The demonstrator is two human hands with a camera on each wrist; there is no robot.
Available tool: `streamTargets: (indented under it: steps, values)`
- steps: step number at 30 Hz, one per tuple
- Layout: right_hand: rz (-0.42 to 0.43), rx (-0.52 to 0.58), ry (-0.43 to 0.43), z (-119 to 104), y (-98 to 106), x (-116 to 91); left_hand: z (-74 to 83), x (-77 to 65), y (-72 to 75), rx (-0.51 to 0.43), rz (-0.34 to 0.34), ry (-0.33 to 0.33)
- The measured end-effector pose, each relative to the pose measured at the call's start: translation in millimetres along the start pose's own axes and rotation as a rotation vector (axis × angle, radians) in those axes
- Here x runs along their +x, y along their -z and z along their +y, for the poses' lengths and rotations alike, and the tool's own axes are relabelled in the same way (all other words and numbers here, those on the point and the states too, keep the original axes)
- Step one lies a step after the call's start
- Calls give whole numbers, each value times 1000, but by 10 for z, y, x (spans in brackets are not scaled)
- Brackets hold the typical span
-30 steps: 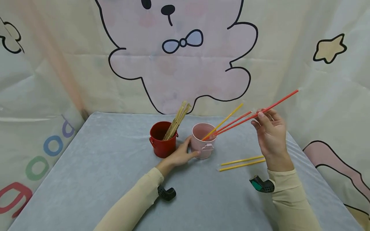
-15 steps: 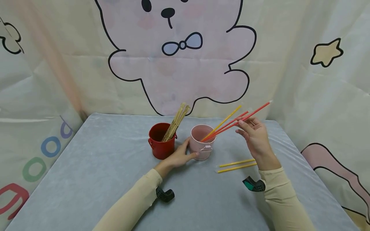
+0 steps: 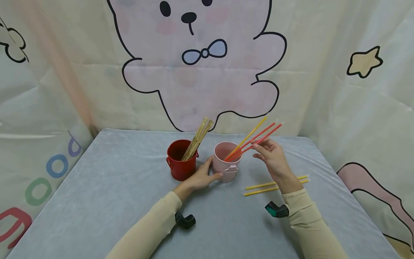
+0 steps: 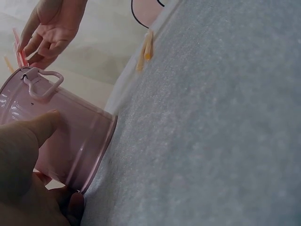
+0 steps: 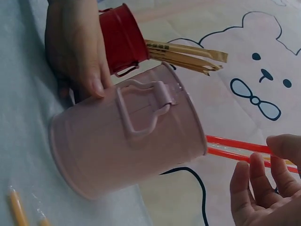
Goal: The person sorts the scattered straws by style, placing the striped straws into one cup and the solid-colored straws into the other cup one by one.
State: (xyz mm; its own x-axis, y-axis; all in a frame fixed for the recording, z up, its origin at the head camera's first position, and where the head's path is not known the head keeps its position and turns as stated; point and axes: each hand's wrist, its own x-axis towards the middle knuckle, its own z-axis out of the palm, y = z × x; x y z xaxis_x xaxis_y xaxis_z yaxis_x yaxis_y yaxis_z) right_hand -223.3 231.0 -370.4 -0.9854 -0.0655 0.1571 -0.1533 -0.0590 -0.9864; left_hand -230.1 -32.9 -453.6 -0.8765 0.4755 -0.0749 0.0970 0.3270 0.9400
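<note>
My left hand (image 3: 201,176) holds the small pink metal bucket (image 3: 223,168), its thumb on the near side and its fingers round the far side. The bucket stands upright on the table. Between thumb and fingertips, my right hand (image 3: 275,162) pinches a red drinking straw (image 3: 272,132) in a clear wrapper, slanting with its lower end inside the bucket. Another red straw (image 3: 267,127) and a yellow straw (image 3: 255,129) lean in the same bucket. The right wrist view shows the bucket's folded wire handle (image 5: 141,134); the straws' lower ends are hidden there.
Left of the pink bucket stands a red bucket (image 3: 182,172) holding several tan paper-wrapped sticks (image 3: 198,141). Two yellow straws (image 3: 258,192) lie on the grey cloth-covered table (image 3: 97,201), partly behind the right wrist. A printed curtain (image 3: 207,82) hangs behind.
My right hand has come left and down, lowering the red straw deeper into the pink bucket. The left hand stays on the bucket.
</note>
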Motion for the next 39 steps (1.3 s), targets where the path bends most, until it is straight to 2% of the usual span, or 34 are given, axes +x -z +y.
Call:
streamTargets:
  steps: [4,10,25,39]
  values:
    - [-36,-46,-40,60,-17,9,-6,-9,-8,-6,-3,-3]
    - [-45,-46,-68,85,-23,7,-6,-23,-10,-8,-6,8]
    - [-36,-72,-80,130,-23,42,-4,-21,-1,-10,-16,-13]
    - [-26,-128,-103,114,18,63,-8,-14,-2,-6,-14,-8]
